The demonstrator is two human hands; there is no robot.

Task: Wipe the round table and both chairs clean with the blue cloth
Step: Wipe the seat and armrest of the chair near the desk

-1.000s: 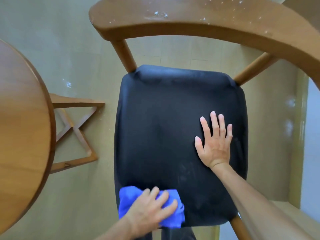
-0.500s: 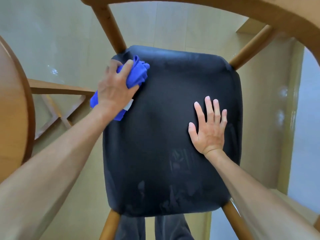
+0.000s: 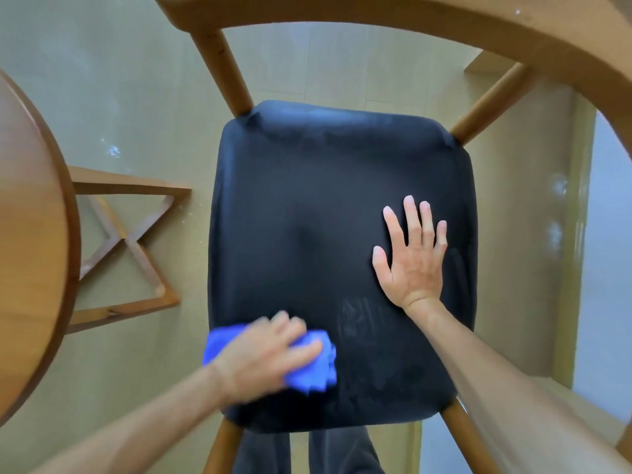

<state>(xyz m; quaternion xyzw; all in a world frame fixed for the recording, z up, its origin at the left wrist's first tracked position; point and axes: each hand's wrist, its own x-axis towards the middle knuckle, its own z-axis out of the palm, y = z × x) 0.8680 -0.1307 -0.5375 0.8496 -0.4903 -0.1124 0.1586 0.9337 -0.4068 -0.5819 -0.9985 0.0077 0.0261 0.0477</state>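
The round table (image 3: 30, 234) is filling the left edge of the head view, its wooden top curving out of frame, and its crossed wooden base (image 3: 130, 241) is showing on the floor (image 3: 136, 97) just beside it. Next to the right, the left hand (image 3: 263, 357) is lying palm down over the bunched blue cloth (image 3: 314, 367), fingers curled loosely around it and pressing it onto the near left corner of the chair seat (image 3: 325, 217); the hand is blurred, so how firmly it is gripping is hard to tell. The black padded seat is taking up the middle, with faint smudge marks (image 3: 355, 319) showing just right of the cloth. Farther right, the right hand (image 3: 410, 261) is resting flat on the seat, fingers spread wide and holding nothing. The chair's curved wooden backrest (image 3: 444, 25) is arching across the top and down the right side.
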